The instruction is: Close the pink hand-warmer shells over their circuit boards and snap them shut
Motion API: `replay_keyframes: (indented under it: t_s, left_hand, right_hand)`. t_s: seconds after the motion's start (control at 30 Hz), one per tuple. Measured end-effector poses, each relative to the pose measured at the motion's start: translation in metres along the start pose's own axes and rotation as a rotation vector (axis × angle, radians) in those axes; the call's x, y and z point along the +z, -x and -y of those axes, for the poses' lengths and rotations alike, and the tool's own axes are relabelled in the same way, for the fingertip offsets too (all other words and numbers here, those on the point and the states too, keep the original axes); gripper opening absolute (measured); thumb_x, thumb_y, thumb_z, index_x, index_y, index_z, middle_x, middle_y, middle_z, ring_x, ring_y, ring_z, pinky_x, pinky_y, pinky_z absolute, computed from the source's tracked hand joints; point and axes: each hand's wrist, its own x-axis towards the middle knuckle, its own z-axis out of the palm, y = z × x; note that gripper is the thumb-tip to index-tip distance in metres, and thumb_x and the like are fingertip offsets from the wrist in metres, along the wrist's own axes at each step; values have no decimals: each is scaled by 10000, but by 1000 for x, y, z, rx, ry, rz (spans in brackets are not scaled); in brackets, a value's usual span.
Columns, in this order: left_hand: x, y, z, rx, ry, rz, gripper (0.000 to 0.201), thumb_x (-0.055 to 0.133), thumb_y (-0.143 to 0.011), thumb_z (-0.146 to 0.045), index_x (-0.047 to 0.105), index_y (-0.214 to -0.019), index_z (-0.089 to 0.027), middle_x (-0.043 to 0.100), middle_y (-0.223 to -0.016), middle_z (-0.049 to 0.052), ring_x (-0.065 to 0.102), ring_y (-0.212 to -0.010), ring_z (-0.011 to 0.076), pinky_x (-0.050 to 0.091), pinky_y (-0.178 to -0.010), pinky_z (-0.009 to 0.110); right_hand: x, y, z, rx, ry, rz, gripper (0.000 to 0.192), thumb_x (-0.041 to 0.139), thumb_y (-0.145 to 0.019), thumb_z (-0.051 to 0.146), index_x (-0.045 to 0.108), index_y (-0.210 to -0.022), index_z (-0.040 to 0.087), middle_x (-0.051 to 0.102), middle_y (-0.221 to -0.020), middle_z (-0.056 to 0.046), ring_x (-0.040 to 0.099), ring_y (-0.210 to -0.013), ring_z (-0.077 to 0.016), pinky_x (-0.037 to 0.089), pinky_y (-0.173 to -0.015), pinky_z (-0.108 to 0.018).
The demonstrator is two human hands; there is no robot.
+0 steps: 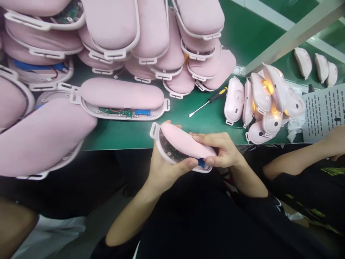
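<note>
A flat green workbench [212, 120] runs across the middle of my view. The biggest thing on it is a tall heap of rounded pink cases with white looped rims [110, 25], filling the upper left of the frame. Below that, at the left edge, I have a long pink oval case [51, 135] jutting over the bench edge. Right of centre sits a cluster of small pale pink cases [258, 91], several glowing yellow. A co-worker's bare forearm [302, 158] enters from the right edge. Left of centre lies an opened, elongated pink case [121, 94], its tilted cover baring a green circuit board [128, 113] and a blue cylinder.

At the centre, just off the bench's near edge, I see the pink oval case with a pale plastic rim [185, 140], held in the air with its cover askew. The left hand [163, 172] is wrapped around its rim from the left, thumb at the near side; the right hand [225, 147] is clamped on the cover's right end, thumb against fingers.

A grey slotted metal plate [323, 122] stands at the right edge, and three curved pale pink shells [303, 63] sit upper right. Smaller yet, a black-and-yellow screwdriver [217, 94] lies right of centre. The smallest I can make out is a blue part [201, 162] inside the held case, just beside the left thumb.
</note>
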Motion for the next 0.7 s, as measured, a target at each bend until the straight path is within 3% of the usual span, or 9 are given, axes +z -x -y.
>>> replay_keyframes:
  t_s: [0.17,0.33,0.7]
  left_hand:
    - [3,0,-2,3,-10,-23,1028,1071,-714,-722,600,-1515,-284,741,-1401,99,798,-1215,284,695,-1024,390]
    - [7,-6,-10,-2,10,73,870,1051,-753,-720,664,-1379,-256,755,-1240,74,788,-1155,269,692,-1022,395]
    - [5,-4,-4,26,-46,70,1014,1044,-751,-738,570,-1517,-273,696,-1300,68,734,-1214,255,658,-1075,387]
  right_hand:
    - [3,-1,-4,-83,-8,-22,644,753,-1110,627,703,-1663,302,824,-1525,-101,844,-1379,-266,692,-1147,-327]
    - [5,1,-4,-133,21,-132,615,724,-1134,599,717,-1653,269,871,-1437,-122,903,-1236,-254,727,-1018,-285]
    - [2,7,-6,-152,24,-111,641,772,-1112,562,683,-1689,297,854,-1490,-114,858,-1354,-268,699,-1128,-316]
